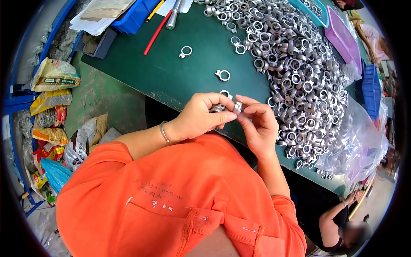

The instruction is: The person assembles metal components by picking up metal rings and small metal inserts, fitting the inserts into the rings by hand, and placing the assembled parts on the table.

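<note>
Close to the table's near edge, my left hand (204, 112) is closed round several metal rings, with its thumb and fingertips pressed together. My right hand (259, 124) pinches one metal ring (238, 107) between thumb and fingers, right beside the left fingertips. Just beyond my hands, a loose ring (224, 93) lies on the green table (188, 77), partly hidden by the left fingers. Farther off lie another ring (223, 75) and one more (185, 52). A big heap of rings (295, 77) spreads to the right.
A red pencil (157, 35), a metal tool (173, 16) and a blue bin (132, 17) are at the back left. A pink tray (342, 38) and clear plastic bag (357, 137) lie right of the heap. Another person (332, 222) is at the lower right.
</note>
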The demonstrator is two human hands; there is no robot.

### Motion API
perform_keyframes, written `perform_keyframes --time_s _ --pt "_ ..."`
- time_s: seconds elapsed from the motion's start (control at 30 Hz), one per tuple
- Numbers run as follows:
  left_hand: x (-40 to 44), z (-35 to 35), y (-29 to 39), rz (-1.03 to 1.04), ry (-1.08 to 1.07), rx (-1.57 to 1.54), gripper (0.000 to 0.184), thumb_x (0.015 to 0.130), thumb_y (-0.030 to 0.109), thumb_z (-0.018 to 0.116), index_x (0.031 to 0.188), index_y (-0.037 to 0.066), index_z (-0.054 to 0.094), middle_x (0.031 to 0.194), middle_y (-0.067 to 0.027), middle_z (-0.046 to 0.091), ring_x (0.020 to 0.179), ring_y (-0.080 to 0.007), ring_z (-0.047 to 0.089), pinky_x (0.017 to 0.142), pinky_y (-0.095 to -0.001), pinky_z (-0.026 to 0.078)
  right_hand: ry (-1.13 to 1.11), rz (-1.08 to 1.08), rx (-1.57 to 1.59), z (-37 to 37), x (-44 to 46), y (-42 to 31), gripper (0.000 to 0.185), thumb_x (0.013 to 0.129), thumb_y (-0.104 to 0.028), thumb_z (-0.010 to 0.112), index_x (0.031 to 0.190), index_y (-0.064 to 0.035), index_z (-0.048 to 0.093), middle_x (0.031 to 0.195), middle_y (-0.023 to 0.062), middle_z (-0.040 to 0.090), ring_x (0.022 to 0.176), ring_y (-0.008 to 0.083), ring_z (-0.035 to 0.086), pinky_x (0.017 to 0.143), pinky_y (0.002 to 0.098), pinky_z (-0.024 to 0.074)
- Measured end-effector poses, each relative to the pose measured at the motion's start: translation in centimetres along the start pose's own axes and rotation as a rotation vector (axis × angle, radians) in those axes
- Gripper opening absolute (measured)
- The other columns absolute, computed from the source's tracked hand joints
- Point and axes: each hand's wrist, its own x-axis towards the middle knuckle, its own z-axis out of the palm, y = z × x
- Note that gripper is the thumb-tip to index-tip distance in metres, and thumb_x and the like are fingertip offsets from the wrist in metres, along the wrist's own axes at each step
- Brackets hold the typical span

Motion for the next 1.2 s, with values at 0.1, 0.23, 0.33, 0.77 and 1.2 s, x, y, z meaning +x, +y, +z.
perform_keyframes --time_s 0.1,0.23,0.33,0.77,1.2 --pt "0.0 0.3 -0.6 0.319 0.015 0.341 0.007 0.078 -0.001 0.065 0.084 -0.002 0.062 0.086 -0.002 0.057 0.064 -0.0048 0.051 0.058 -0.0171 0.042 0.077 0.106 0.122 -0.1 -0.1 0.0 0.023 0.084 0.011 0.049 0.105 0.0026 0.048 0.107 0.0165 0.058 0.092 0.0166 0.059 0.08 0.0276 0.0496" --pt "-0.1 0.3 -0.5 0.414 -0.009 0.5 0.008 0.077 -0.001 0.065 0.084 -0.001 0.062 0.084 -0.0025 0.057 0.065 -0.005 0.051 0.058 -0.018 0.041 0.095 0.396 0.31 -1.0 0.0 0.0 0.018 0.089 0.001 0.047 0.106 0.0035 0.051 0.099 0.0125 0.06 0.082 0.0146 0.061 0.069 0.0253 0.0511" --pt "0.0 0.4 -0.5 0.439 0.01 0.505 0.007 0.076 -0.002 0.066 0.082 0.0 0.062 0.084 -0.0025 0.057 0.066 -0.0054 0.05 0.059 -0.0187 0.041 0.053 0.477 0.349 -1.2 0.2 -0.8 0.016 0.091 -0.005 0.05 0.102 0.0037 0.056 0.094 0.0098 0.06 0.076 0.0128 0.061 0.062 0.025 0.0508" --pt "-2.9 -4.8 -1.1 -0.304 -0.173 -0.297 0.016 0.089 0.012 0.05 0.092 -0.002 0.055 0.083 -0.0149 0.061 0.07 -0.0233 0.066 0.039 -0.0226 0.048 -0.007 -0.24 -0.732 1.2 1.6 -0.3 0.015 0.071 -0.008 0.069 0.085 -0.0043 0.063 0.073 0.0088 0.056 0.07 0.026 0.056 0.061 0.0339 0.0473" --pt "3.6 -8.4 -10.7 -0.396 -0.054 -0.748 0.022 0.086 0.015 0.055 0.104 0.002 0.056 0.105 -0.0128 0.059 0.094 -0.0238 0.059 0.078 -0.0353 0.052 -0.08 0.028 -0.572 0.5 0.1 0.2 0.022 0.068 0.0 0.072 0.078 -0.002 0.053 0.084 0.0102 0.059 0.073 0.0216 0.058 0.064 0.0294 0.0498"
